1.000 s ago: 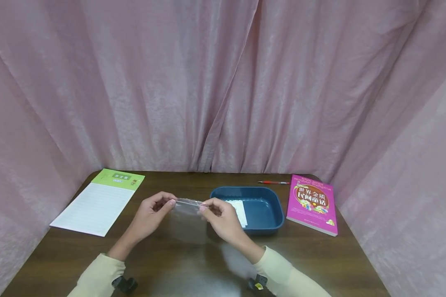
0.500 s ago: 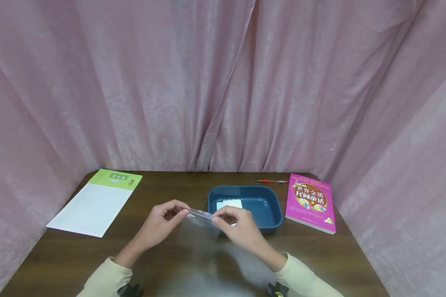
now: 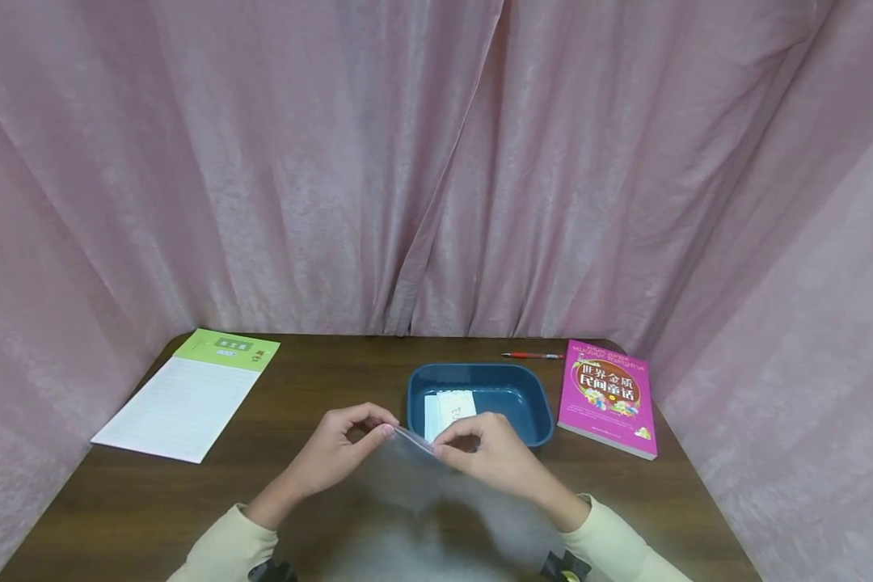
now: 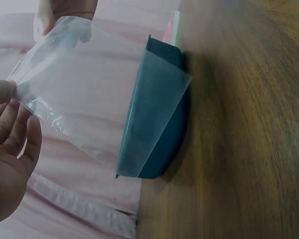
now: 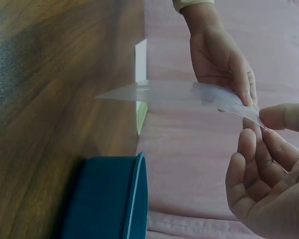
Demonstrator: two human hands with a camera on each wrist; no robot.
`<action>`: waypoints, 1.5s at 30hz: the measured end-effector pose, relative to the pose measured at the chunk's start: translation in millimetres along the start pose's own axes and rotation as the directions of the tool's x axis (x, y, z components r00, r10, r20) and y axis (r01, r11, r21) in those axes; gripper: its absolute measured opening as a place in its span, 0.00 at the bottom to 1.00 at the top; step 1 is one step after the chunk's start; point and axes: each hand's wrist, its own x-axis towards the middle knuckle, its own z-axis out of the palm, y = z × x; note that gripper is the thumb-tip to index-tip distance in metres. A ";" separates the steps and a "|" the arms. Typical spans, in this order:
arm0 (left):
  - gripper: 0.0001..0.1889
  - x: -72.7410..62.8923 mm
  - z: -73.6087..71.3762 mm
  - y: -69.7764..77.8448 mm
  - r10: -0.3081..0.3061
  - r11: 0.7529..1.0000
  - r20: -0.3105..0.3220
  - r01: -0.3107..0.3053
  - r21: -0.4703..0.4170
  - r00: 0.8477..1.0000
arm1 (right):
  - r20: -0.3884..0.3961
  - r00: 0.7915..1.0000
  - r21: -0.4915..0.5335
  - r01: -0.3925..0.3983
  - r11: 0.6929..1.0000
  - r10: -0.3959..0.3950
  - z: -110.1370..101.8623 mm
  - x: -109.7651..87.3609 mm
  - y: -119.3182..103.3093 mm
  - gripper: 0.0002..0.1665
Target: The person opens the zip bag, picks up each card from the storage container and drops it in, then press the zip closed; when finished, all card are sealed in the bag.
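One clear plastic bag (image 4: 97, 84) hangs between the left hand (image 3: 335, 453) and the right hand (image 3: 498, 454), above the counter (image 3: 335, 364). Each hand's got thumb and fingertip pinched tight on its edge, so basically no gap there. Blue tray (image 3: 520, 408) sits just past the right hand, white papers (image 3: 457, 406) inside. Notepad's (image 3: 189, 400) well left of the left hand; pink book (image 3: 605, 404) and red pen (image 3: 531, 356) lie beyond the right one.

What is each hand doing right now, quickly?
Left hand: closed, pinching the edge of a clear plastic bag.
Right hand: closed, pinching the same clear plastic bag further along that edge.
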 end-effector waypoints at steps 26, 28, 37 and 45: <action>0.10 -2.9 12.3 -0.9 0.094 0.995 -0.023 -0.093 0.043 0.995 | 0.147 0.986 0.169 -0.098 0.981 0.073 3.3 -1.6 5.7 0.06; 0.09 -3.8 12.9 -0.1 0.097 0.994 -0.032 -0.095 0.061 0.995 | 0.155 0.986 0.186 -0.096 0.978 0.067 3.8 -1.7 5.7 0.07; 0.07 -9.4 22.1 20.8 -0.002 0.968 -0.081 0.023 0.249 0.997 | 0.130 0.989 0.166 -0.091 0.982 0.070 10.1 -0.2 8.1 0.06; 0.08 -8.3 30.9 24.9 -0.051 0.951 -0.124 0.086 0.297 0.991 | 0.132 0.988 0.153 -0.100 0.983 0.080 14.4 1.8 7.3 0.06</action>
